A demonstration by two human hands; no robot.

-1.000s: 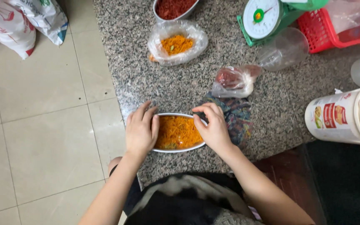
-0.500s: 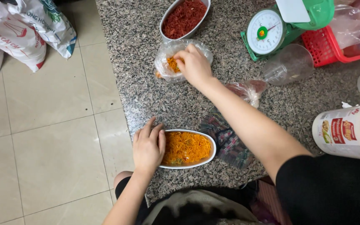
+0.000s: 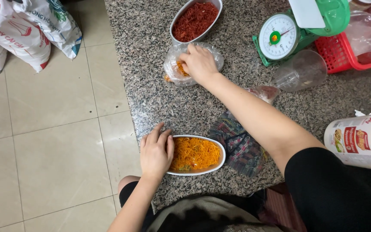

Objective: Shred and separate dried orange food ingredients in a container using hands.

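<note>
Right hand (image 3: 199,62) now deeper in clear plastic bag (image 3: 171,68) of orange shreds (image 3: 180,68), fingers curled, pinching. Left hand (image 3: 155,152) open, steadying white oval dish (image 3: 218,164) at counter edge. Shreds likely light, loose, crumbly: take by pinch.

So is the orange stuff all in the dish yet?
Mostly: the white oval dish already looks full of orange shreds, with the left hand on its edge. The right hand reaches into the plastic bag, where some orange shreds are left.
</note>
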